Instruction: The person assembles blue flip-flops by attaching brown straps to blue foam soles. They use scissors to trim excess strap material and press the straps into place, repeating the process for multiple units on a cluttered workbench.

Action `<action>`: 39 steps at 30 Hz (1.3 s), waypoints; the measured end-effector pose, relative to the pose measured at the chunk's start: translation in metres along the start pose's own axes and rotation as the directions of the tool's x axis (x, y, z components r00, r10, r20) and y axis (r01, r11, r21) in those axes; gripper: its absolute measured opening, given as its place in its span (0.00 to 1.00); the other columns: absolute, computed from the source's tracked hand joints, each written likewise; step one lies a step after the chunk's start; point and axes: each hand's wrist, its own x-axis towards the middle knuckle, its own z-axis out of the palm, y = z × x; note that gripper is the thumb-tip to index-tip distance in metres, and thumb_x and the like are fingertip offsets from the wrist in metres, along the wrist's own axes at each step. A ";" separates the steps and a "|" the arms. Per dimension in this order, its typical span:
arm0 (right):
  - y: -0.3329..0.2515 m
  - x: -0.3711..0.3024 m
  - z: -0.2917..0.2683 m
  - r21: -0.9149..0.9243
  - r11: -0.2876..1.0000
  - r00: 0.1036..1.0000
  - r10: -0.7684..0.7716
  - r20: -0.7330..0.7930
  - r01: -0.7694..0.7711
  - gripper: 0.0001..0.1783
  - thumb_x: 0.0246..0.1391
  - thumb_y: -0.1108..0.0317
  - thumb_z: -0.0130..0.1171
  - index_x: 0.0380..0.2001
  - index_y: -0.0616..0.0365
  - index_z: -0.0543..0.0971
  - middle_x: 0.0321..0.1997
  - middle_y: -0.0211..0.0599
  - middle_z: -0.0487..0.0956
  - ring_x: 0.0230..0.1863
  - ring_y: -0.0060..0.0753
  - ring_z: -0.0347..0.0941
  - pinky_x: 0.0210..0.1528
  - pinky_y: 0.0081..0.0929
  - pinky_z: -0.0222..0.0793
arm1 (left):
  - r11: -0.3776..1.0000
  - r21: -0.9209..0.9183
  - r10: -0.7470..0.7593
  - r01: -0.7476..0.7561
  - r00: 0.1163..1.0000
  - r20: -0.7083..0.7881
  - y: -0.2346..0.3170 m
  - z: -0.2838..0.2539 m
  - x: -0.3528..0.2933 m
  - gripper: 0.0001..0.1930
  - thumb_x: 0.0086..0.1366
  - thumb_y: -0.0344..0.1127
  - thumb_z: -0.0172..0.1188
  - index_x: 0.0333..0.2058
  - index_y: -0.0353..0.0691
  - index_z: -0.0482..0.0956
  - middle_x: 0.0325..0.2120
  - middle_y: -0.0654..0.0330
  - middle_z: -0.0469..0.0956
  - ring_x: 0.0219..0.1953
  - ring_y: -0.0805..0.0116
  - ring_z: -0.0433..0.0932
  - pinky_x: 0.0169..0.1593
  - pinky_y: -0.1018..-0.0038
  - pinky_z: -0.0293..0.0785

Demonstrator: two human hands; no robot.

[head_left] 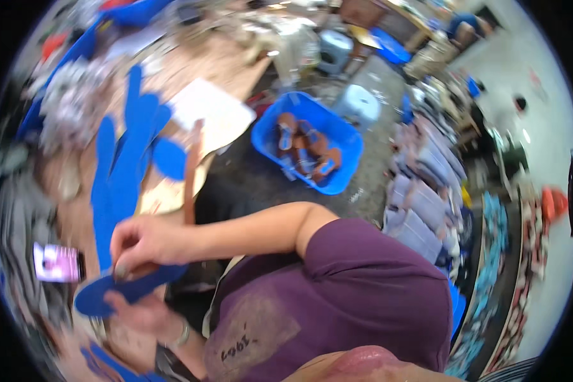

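A cluttered wooden workbench [191, 70] stands over dark grey floor [248, 178] (plastic stools [358, 102] beyond).

A crowded workshop lies around you.

At centre you see a blue tub [345, 167] on the dark floor, filled with brown and blue shoe pieces [304, 151]. Two pale stools [358, 103] stand just beyond it, toward the upper middle. At upper left, long blue cutouts [122, 167] lie spread over your wooden bench [204, 63], beside a white sheet [211, 113] and a brown strip [191, 170]. A lit phone [57, 262] sits at lower left. Down the right side you have rows of stacked grey and blue pieces [421, 198], too blurred to tell further.
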 end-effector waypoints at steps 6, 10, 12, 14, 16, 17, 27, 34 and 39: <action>-0.020 -0.006 -0.009 -0.390 0.866 0.947 -0.315 0.059 0.312 0.04 0.43 0.74 0.67 0.24 0.62 0.83 0.22 0.30 0.76 0.27 0.21 0.73 0.27 0.18 0.70 | 0.987 0.091 0.125 -0.134 0.988 0.096 -0.008 -0.007 0.019 0.23 0.64 0.37 0.59 0.50 0.26 0.69 0.46 0.47 0.73 0.44 0.60 0.76 0.53 0.70 0.73; -0.023 -0.005 -0.019 -0.683 0.537 0.851 -0.457 0.259 0.496 0.06 0.39 0.71 0.68 0.23 0.61 0.83 0.22 0.33 0.76 0.25 0.25 0.73 0.25 0.22 0.67 | 0.986 0.161 0.018 -0.033 0.995 0.096 -0.003 0.010 0.009 0.22 0.64 0.36 0.58 0.52 0.28 0.67 0.49 0.50 0.72 0.49 0.61 0.73 0.56 0.67 0.68; -0.029 -0.005 -0.022 -0.747 0.486 0.882 -0.367 0.296 0.453 0.07 0.39 0.70 0.69 0.23 0.62 0.83 0.22 0.34 0.76 0.25 0.26 0.73 0.25 0.23 0.67 | 0.951 0.305 0.029 -0.059 0.994 0.102 -0.002 0.015 0.006 0.23 0.64 0.38 0.59 0.52 0.27 0.68 0.47 0.49 0.73 0.47 0.62 0.75 0.54 0.70 0.71; -0.031 -0.004 -0.024 -0.757 0.480 0.891 -0.323 0.318 0.444 0.08 0.38 0.70 0.69 0.23 0.62 0.83 0.22 0.34 0.76 0.24 0.26 0.73 0.24 0.23 0.67 | 0.919 0.392 -0.025 -0.036 0.988 0.149 0.003 0.012 0.007 0.24 0.65 0.40 0.57 0.52 0.26 0.68 0.47 0.49 0.73 0.46 0.62 0.75 0.53 0.71 0.71; -0.030 -0.002 -0.025 -0.727 0.515 0.888 -0.324 0.326 0.454 0.08 0.39 0.69 0.69 0.22 0.63 0.83 0.22 0.34 0.77 0.24 0.25 0.73 0.24 0.23 0.67 | 0.907 0.419 -0.152 0.042 0.961 0.232 0.009 -0.004 0.011 0.25 0.67 0.43 0.55 0.53 0.26 0.67 0.48 0.49 0.72 0.48 0.62 0.74 0.54 0.69 0.71; -0.029 -0.001 -0.022 -0.673 0.575 0.883 -0.350 0.312 0.466 0.08 0.39 0.69 0.68 0.22 0.63 0.83 0.22 0.34 0.77 0.24 0.24 0.73 0.24 0.23 0.66 | 0.949 0.305 -0.173 0.082 0.942 0.286 0.004 -0.012 0.012 0.26 0.68 0.45 0.53 0.54 0.26 0.66 0.49 0.49 0.71 0.49 0.62 0.73 0.55 0.68 0.69; 0.006 0.005 0.001 -0.465 0.855 0.967 -0.254 0.007 0.228 0.07 0.46 0.70 0.64 0.30 0.60 0.84 0.23 0.31 0.77 0.25 0.20 0.72 0.28 0.20 0.67 | 0.993 0.014 -0.118 0.121 0.929 0.351 0.004 0.034 0.002 0.31 0.72 0.51 0.34 0.61 0.27 0.54 0.60 0.47 0.58 0.63 0.57 0.57 0.66 0.61 0.52; 0.018 -0.006 -0.011 -0.570 0.765 0.915 -0.400 -0.053 0.301 0.08 0.46 0.69 0.64 0.32 0.57 0.84 0.27 0.33 0.81 0.30 0.22 0.76 0.33 0.23 0.70 | 0.996 0.030 -0.087 0.082 0.905 0.417 0.002 0.017 0.009 0.30 0.73 0.50 0.31 0.61 0.27 0.53 0.61 0.47 0.56 0.64 0.55 0.55 0.67 0.61 0.48; 0.020 -0.004 0.001 -0.629 0.711 0.896 -0.441 -0.051 0.314 0.07 0.44 0.69 0.66 0.29 0.57 0.84 0.26 0.33 0.81 0.29 0.24 0.76 0.31 0.21 0.69 | 0.971 -0.177 -0.058 0.159 0.879 0.473 0.005 0.011 0.010 0.28 0.73 0.48 0.33 0.60 0.30 0.55 0.58 0.49 0.59 0.62 0.55 0.57 0.68 0.60 0.47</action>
